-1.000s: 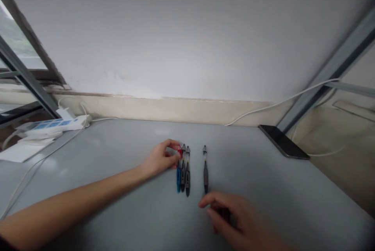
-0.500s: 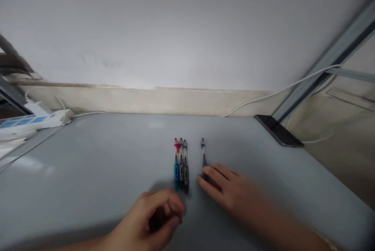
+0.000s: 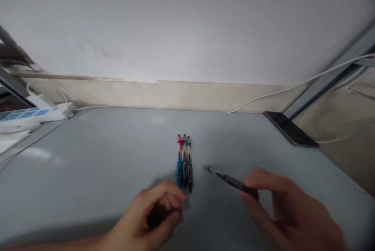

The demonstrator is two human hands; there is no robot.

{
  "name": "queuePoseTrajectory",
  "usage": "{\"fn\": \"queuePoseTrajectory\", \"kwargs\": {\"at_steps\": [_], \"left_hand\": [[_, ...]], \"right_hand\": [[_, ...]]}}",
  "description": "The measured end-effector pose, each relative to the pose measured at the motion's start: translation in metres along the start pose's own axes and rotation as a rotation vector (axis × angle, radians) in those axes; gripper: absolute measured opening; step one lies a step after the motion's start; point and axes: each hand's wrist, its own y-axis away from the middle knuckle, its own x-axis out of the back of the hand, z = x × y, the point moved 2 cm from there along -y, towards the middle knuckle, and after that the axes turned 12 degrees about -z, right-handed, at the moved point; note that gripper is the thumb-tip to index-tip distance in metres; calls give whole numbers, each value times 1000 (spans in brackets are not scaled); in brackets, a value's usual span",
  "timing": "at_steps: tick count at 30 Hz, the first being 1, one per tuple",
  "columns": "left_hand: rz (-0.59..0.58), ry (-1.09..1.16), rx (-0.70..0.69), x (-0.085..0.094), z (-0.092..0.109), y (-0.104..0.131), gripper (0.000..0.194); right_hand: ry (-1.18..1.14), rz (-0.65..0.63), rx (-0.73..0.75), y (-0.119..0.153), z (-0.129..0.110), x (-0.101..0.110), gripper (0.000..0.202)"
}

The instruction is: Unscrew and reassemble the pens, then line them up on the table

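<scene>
My right hand (image 3: 293, 208) pinches a dark grey pen (image 3: 231, 181) by one end between thumb and fingers. The pen slants up and to the left over the tabletop, its clear end blurred. To its left, three pens lie side by side, pointing away from me: a blue pen (image 3: 179, 169) with a red clip end, a grey pen (image 3: 184, 169) and another grey pen (image 3: 190, 173). Just in front of their near ends, my left hand (image 3: 152, 214) rests with its fingers curled towards the thumb, and nothing shows in it.
The grey table (image 3: 117, 157) runs back to a pale wall (image 3: 187, 28). A black phone (image 3: 290, 129) lies at the right edge. On the left are a white power strip (image 3: 41, 113) and a loose cable (image 3: 43, 141). Another white cable (image 3: 269, 95) crosses the wall.
My right hand has picked up the lone grey pen from beside the row and drawn it right and towards me, tilting it. The left hand stays almost still. The view has shifted slightly.
</scene>
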Motion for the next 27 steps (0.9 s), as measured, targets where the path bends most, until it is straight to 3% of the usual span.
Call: {"fn": "queuePoseTrajectory", "kwargs": {"at_steps": [3, 7, 9, 13, 16, 21, 27], "left_hand": [[63, -20, -19, 2, 1, 1, 26], [87, -55, -65, 4, 4, 4, 51], [88, -70, -89, 4, 6, 6, 43], [101, 24, -63, 5, 6, 11, 7], [119, 90, -67, 6, 5, 12, 14], [131, 47, -124, 5, 7, 11, 21], [242, -250, -189, 10, 14, 7, 35]], "right_hand": [[-349, 117, -321, 8, 0, 4, 3], [-1024, -73, -538, 4, 2, -9, 33], [-1171, -220, -595, 1, 1, -16, 39], [-1172, -536, -656, 3, -2, -25, 35], [-1128, -659, -719, 6, -2, -28, 37], [-1065, -708, -791, 3, 0, -29, 46], [-1036, -732, -785, 7, 5, -28, 57]]}}
